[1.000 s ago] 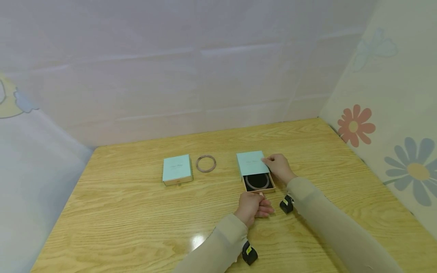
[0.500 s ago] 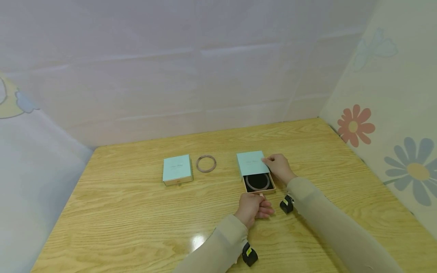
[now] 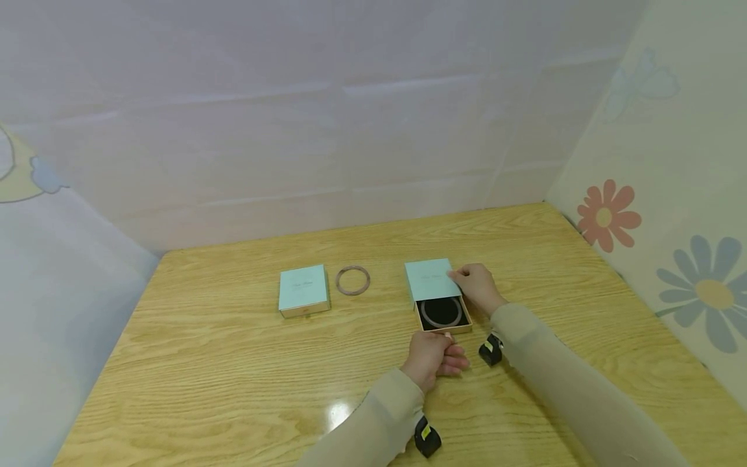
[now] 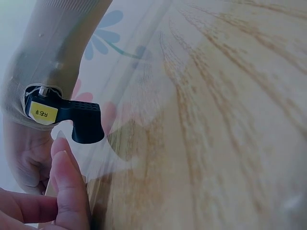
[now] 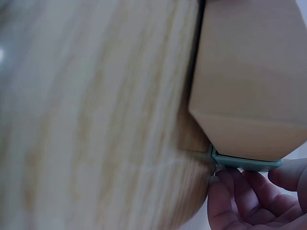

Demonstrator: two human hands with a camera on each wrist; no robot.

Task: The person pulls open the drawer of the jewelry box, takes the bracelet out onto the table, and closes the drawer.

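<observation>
In the head view, a pale-blue sliding jewelry box (image 3: 433, 277) lies right of centre, its drawer (image 3: 460, 328) partly pulled out toward me. A bangle (image 3: 424, 317) sits on the drawer's black lining. My left hand (image 3: 430, 357) pinches the front of the drawer between thumb and index finger, its other fingers loosely curled. At the right side of the blue sleeve, my right hand (image 3: 477, 285) grips it; the right wrist view shows the thumb (image 5: 288, 173) and fingers about its edge. Left of these, a second bangle (image 3: 353, 294) lies beside a closed matching box (image 3: 303, 289).
Everything lies on a wood-grain table (image 3: 233, 363). A pale cloth wall (image 3: 327, 149) rises behind it, and a flower-printed wall (image 3: 659, 214) stands along the right edge. Each wrist bears a black camera (image 3: 428, 438).
The drawer has slid out slightly toward me with my left hand, showing a little more of the bangle inside. My right hand, the second box and the loose bangle have stayed put.
</observation>
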